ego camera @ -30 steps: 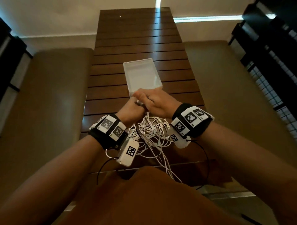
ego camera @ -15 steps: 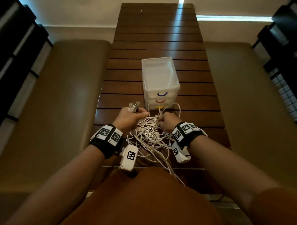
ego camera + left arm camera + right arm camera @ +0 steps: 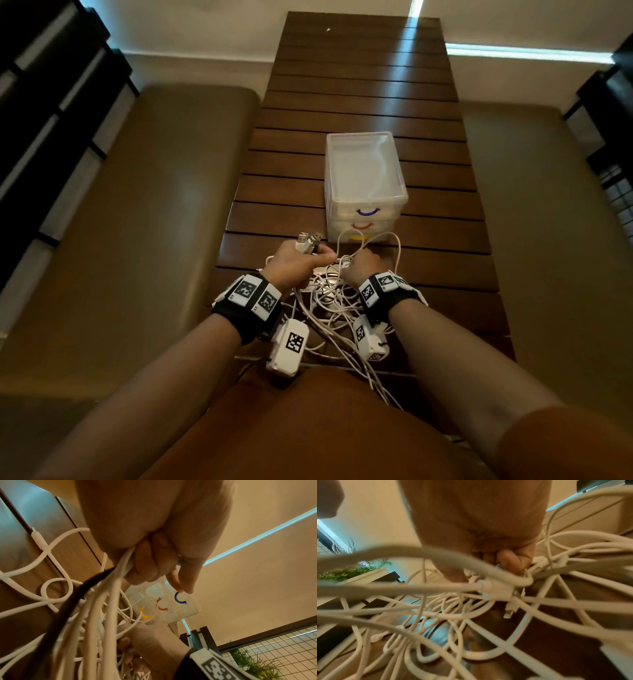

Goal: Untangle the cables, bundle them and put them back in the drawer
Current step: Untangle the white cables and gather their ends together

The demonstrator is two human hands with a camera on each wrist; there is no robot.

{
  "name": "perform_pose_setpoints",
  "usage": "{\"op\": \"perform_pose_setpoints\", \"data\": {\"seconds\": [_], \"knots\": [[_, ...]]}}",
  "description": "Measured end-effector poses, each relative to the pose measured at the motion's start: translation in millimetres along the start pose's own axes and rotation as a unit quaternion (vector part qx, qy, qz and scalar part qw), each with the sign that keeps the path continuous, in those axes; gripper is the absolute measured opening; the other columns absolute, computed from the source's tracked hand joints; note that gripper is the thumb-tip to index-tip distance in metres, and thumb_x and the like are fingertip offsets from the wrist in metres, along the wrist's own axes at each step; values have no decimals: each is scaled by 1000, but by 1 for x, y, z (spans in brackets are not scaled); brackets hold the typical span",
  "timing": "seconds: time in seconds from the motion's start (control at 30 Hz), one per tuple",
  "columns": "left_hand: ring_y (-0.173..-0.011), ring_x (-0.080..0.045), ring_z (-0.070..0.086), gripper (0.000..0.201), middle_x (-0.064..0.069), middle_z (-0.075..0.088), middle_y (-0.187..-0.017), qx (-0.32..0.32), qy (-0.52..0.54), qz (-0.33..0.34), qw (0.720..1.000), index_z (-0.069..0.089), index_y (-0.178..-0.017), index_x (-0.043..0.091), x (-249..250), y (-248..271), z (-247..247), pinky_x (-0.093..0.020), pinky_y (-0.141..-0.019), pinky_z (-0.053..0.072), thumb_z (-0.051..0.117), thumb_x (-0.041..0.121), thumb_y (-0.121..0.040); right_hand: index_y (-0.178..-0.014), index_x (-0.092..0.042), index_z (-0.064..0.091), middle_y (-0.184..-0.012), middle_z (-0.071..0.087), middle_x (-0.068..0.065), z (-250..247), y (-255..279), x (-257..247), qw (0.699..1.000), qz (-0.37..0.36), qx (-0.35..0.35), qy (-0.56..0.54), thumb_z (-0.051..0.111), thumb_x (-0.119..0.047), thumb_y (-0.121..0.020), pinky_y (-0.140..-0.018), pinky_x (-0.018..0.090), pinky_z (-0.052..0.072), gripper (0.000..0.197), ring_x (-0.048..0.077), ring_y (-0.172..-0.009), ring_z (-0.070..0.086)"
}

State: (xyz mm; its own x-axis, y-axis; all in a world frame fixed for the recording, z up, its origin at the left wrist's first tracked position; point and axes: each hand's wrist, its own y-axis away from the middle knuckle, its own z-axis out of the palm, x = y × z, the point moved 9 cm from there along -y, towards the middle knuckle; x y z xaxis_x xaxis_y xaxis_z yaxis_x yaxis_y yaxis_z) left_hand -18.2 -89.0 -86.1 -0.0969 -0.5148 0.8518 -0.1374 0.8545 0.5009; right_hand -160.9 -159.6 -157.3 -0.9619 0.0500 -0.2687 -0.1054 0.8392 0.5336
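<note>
A tangle of white cables with one dark cable lies on the near end of the slatted wooden table and trails over its front edge. My left hand grips a bunch of cable ends, and USB plugs stick up out of the fist. My right hand is curled in the tangle and pinches a white cable near its connector. Just beyond the hands stands a small clear drawer unit with blue, red and yellow handles; its drawers look closed.
Padded brown benches run along both sides of the table. Dark railings stand at far left and right. A planter with green leaves shows in the wrist views. The far half of the table is bare wood.
Both hands came down from in front of the drawer unit toward the table and moved apart. The left now holds the plug ends up; the right has gone into the tangle.
</note>
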Motion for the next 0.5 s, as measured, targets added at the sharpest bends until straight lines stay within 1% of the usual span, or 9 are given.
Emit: {"op": "perform_pose_setpoints", "data": {"seconds": [0.07,0.13,0.17,0.2,0.27,0.33,0.4,0.43,0.5], "knots": [[-59,-18,47,8,-11,58,-79,-3,-5,-1,1000,72,-75,22,0,-2,3,-27,-52,37,75,21,-81,-98,-8,63,-105,68,10,-5,4,2,1000,3,15,0,66,-32,-86,-71,30,37,27,29,-100,63],[-56,-15,46,7,-9,58,-76,-8,2,-4,1000,71,-76,21,-2,-5,4,-26,-50,36,74,20,-82,-98,-9,62,-106,67,10,-7,6,2,1000,8,18,-1,66,-30,-86,-72,30,37,24,30,-101,62],[-52,-13,44,6,-7,57,-73,-10,6,-9,1000,71,-77,20,-3,-6,5,-25,-48,35,74,20,-82,-96,-9,61,-102,66,10,-6,7,3,1000,12,12,-16,63,-28,-88,-71,30,38,20,30,-97,62],[-48,-11,42,5,-4,55,-69,-14,8,-17,1000,70,-79,19,-5,-7,6,-25,-46,33,73,20,-83,-91,-10,59,-93,65,9,-4,8,3,999,15,4,-38,61,-26,-89,-70,30,40,17,30,-90,62],[-46,-10,41,5,-1,54,-66,-17,11,-34,999,69,-85,15,-10,-9,7,-25,-47,33,71,20,-85,-82,-10,57,-75,58,7,2,10,3,996,9,-12,-86,58,-25,-89,-65,33,46,17,29,-74,57],[-46,-11,41,6,-3,55,-68,-1,13,-45,999,69,-87,14,-15,-11,4,-24,-46,34,71,20,-85,-74,-11,59,-68,56,5,6,12,-1,991,-32,-33,-129,56,-22,-87,-64,35,51,17,23,-65,56],[-48,-12,43,5,-8,58,-74,11,5,-41,999,71,-87,15,-18,-13,2,-23,-43,34,70,19,-85,-69,-13,61,-66,58,1,3,19,-5,981,-91,-50,-165,57,-19,-88,-61,31,48,20,16,-61,55],[-52,-15,46,5,-10,60,-78,12,-1,-40,999,71,-87,15,-19,-13,2,-23,-43,35,69,19,-86,-70,-14,63,-67,60,-1,-2,24,-7,976,-118,-50,-178,59,-20,-88,-61,31,47,20,14,-61,55],[-59,-17,52,4,-11,65,-83,16,-12,-37,999,72,-87,16,-21,-15,3,-24,-47,39,69,19,-86,-73,-12,66,-71,63,0,-14,34,-8,961,-164,-42,-217,63,-22,-87,-66,33,49,17,14,-65,56]]}}
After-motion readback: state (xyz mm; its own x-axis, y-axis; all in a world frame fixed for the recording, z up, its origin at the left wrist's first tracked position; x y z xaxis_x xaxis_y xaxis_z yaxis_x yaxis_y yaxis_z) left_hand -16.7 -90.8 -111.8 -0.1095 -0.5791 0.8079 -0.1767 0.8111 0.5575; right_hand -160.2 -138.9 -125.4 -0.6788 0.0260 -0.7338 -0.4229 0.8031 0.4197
